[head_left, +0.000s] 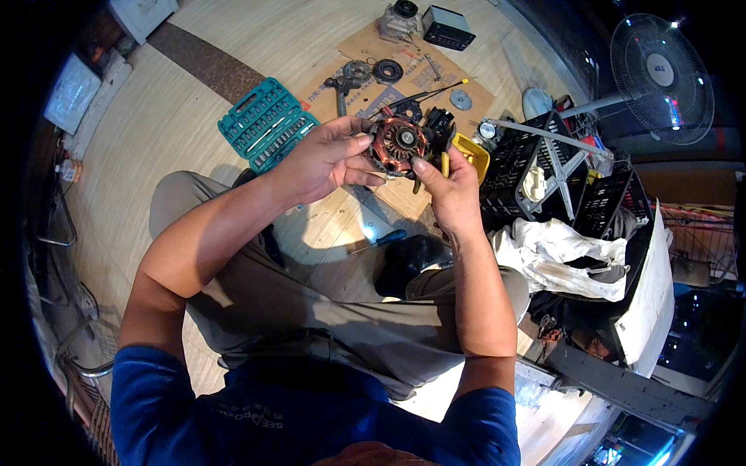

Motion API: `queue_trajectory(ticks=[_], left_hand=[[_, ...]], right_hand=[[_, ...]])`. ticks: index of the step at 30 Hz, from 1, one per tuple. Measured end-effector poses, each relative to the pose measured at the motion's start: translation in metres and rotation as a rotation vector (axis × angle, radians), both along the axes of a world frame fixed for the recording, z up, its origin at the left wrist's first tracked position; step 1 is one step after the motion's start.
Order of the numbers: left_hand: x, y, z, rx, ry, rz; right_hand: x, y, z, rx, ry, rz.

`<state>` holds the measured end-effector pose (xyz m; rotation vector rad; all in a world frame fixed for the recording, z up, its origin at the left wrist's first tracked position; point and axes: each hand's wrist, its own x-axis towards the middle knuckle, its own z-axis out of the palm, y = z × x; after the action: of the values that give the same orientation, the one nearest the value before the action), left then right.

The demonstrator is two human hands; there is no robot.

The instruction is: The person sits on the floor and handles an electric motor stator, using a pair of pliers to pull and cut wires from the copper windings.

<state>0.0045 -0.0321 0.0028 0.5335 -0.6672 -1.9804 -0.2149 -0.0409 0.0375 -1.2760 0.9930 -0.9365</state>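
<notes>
Both hands hold up an alternator part with a ring of copper windings (400,143) and a finned round core in its middle. My left hand (330,159) grips its left rim, thumb on top and fingers partly beneath. On the other side, my right hand (451,190) closes round the lower right edge with the thumb near the windings. A black piece (440,123) shows just above the right fingers. A narrow yellow piece (445,164) shows by the right thumb; I cannot tell whether it is held. Beyond the hands lies a hammer (339,95).
A teal socket set case (253,107) lies open at left. Cardboard (353,46) carries a black pulley (388,71), a metal disc (461,99) and other parts. A yellow tray (480,165), black crates (509,182), a white cloth (559,252) and a fan (660,74) stand at right.
</notes>
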Motion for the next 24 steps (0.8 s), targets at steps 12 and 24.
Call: queue_trajectory(ticks=[12,24], left_hand=[[0.0027,-0.0004,0.0054,0.004,0.011,-0.048],[-0.0026,0.0025,0.0095,-0.034,-0.052,0.04]], right_hand=[[-0.0005,0.0001,-0.0045,0.037,-0.041,0.021],[-0.0031,-0.0033,-0.0027,-0.048,0.171,-0.01]])
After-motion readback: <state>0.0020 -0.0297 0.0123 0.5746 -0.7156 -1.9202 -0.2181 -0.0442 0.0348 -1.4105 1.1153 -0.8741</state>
